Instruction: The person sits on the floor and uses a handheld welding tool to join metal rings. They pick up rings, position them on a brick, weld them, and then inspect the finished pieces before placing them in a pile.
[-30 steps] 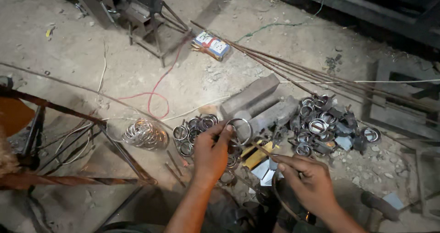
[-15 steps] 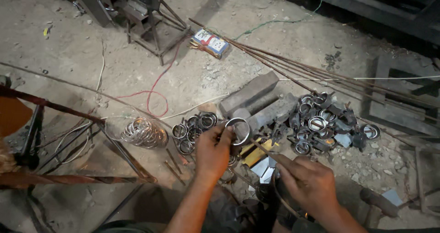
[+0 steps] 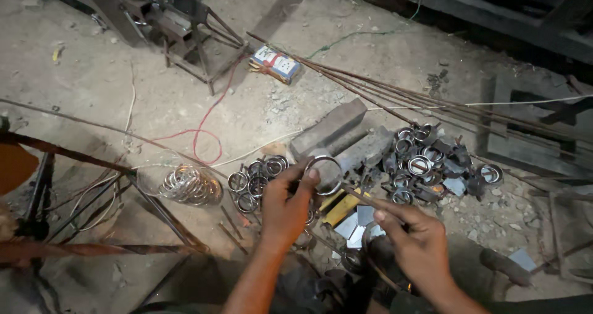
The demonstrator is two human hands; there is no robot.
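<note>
Steel, bare and dull grey, makes up the round ring that the left hand pinches between thumb and fingertips, holding it upright just above the dusty concrete floor. The right hand is closed in a pinch around a thin, straight metal rod, whose far end reaches up to the ring's lower edge; whether it touches there cannot be told. Under the hands lie flat, angular offcuts of sheet metal and a yellow bar-shaped piece. To the left of the ring sits a loose cluster of similar small rings, and further left a coil of shinier wire hoops stacked on edge. To the right, a darker heap of rings and bent scraps is piled together. Two rough grey rectangular blocks lie just beyond the ring. Long rusty rods run diagonally across the floor, past a small colourful box. A red cable loops over the gritty ground, near a welded frame of angle iron.
</note>
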